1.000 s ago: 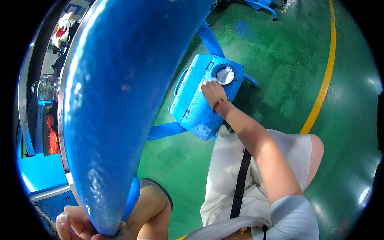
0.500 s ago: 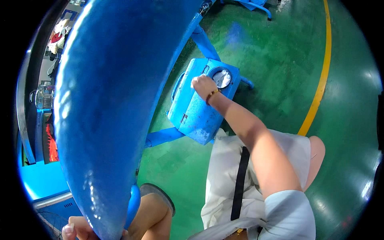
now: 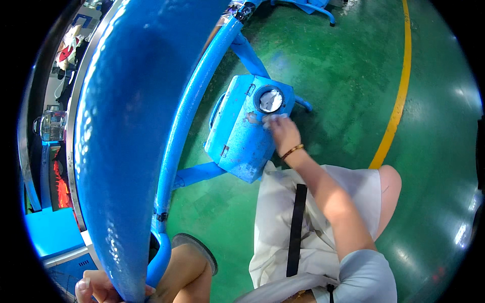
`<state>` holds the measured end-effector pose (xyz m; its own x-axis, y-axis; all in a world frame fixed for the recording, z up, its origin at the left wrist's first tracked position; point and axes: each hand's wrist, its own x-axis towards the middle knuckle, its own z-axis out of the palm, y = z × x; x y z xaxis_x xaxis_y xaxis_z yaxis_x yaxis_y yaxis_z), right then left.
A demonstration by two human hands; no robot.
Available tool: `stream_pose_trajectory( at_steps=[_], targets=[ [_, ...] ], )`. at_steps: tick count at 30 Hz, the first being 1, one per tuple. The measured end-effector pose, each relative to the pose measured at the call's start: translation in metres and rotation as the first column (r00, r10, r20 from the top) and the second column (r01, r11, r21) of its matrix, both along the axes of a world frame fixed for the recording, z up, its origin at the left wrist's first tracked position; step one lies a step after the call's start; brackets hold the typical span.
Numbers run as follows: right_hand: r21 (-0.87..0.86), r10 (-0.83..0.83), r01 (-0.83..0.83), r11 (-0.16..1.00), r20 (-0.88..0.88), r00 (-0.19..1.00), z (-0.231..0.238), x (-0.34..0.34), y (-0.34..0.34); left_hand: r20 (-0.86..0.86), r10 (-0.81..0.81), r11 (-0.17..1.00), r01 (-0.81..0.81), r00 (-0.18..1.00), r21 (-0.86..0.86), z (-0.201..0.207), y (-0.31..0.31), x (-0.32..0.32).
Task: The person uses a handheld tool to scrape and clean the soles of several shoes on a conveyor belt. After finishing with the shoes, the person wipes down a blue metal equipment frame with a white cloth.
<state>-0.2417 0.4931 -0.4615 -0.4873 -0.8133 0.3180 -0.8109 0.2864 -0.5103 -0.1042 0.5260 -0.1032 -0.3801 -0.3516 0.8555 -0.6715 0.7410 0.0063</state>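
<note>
A large curved blue panel (image 3: 126, 131) with a glossy, dimpled surface rises from the lower left to the top. At its lower end, the fingers of my left hand (image 3: 98, 287) are closed round the edge. My right hand (image 3: 284, 132) is above the lid of a blue metal box (image 3: 235, 136), just below a round opening (image 3: 268, 99) with white crumpled material inside. Motion blurs my right fingertips, so I cannot tell whether they touch the lid or hold anything.
A blue tube frame (image 3: 176, 131) runs beside the panel, and its legs reach the box. The floor (image 3: 348, 101) is green with a yellow line (image 3: 399, 108). At the far left are a glass jar (image 3: 52, 125) and a blue cabinet (image 3: 53, 227).
My right hand has moved from the left part of the box lid toward me and to the right. The panel has shifted left relative to the tube frame, which shows more now.
</note>
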Motion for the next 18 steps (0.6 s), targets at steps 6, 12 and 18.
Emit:
stream_pose_trajectory(
  at_steps=[6,12,18],
  targets=[
    [-0.174,-0.082,0.074,0.982,-0.040,0.996,0.001,-0.076,-0.009,-0.025,-0.012,1.000,0.013,1.000,0.016,0.000,0.005,0.002],
    [-0.146,0.087,-0.092,0.985,-0.037,0.995,0.001,-0.014,0.003,-0.012,-0.031,0.998,0.032,0.999,0.052,0.003,0.007,0.005],
    [-0.056,-0.013,0.013,0.998,0.002,1.000,-0.013,-0.058,0.011,-0.029,0.117,0.992,-0.115,0.993,0.060,-0.001,0.002,0.018]
  ],
)
